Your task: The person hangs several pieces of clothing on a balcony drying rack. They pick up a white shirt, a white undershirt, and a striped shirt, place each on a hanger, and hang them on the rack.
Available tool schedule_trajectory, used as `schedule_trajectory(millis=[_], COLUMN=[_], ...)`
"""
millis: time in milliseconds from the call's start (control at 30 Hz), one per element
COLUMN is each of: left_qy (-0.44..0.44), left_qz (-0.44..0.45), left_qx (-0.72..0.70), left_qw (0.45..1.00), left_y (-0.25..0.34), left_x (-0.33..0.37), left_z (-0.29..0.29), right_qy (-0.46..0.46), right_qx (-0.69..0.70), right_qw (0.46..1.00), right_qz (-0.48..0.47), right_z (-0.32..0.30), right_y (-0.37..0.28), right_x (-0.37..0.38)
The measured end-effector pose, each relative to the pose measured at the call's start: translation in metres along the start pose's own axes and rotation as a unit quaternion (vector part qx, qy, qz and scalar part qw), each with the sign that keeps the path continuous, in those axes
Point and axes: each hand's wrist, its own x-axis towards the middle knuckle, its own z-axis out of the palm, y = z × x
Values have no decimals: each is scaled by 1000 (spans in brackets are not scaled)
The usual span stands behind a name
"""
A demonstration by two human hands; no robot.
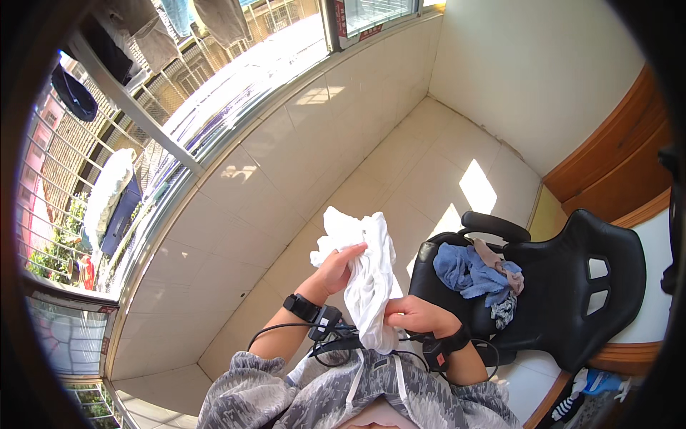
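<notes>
A crumpled white cloth (368, 286) is held up in front of the person's body, just below the middle of the view; take it as the hub of a clock with twelve at the top. The left hand (341, 268), at about ten o'clock on it, grips the fabric with the thumb laid across the upper face (its other fingers are mostly hidden, so I cannot tell how they are bent). The right hand (425, 316), at about four o'clock, pinches the near edge between thumb and curled fingers. The hands stand apart, with folds of the cloth between them. Each wrist wears a black strap, the left strap (301, 307) and the right strap (457, 339), with small boxes and cables close by. A grey patterned garment (250, 393) covers the person around six o'clock.

Toward three o'clock stands a black chair (554, 297), its seat bearing a rumpled blue cloth (461, 268), a beige-brown cloth (489, 255) and a small patterned piece (504, 312). At one o'clock, sunlight falls on the tiled floor (400, 171). A pale tiled wall (214, 264) runs along ten o'clock, below a barred window, and hanging clothes (221, 21) show farther out near eleven
</notes>
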Motion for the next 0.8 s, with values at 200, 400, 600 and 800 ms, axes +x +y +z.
schedule_trajectory(millis=[200,400,600,800], left_qy=[-11,248,399,425], left_qz=[176,235,472,566], left_qx=[279,276,17,48], left_qw=[944,898,786,705], left_y=[57,69,110,137], left_x=[-107,-143,-220,-254], left_z=[-4,-43,-99,-102], right_qy=[78,81,193,132], right_qx=[356,234,296,83], right_qw=[928,961,925,981], right_qz=[-69,-120,-142,-118], right_z=[14,11,-60,-112], right_y=[-35,-108,-131,-149], right_x=[86,150,192,245])
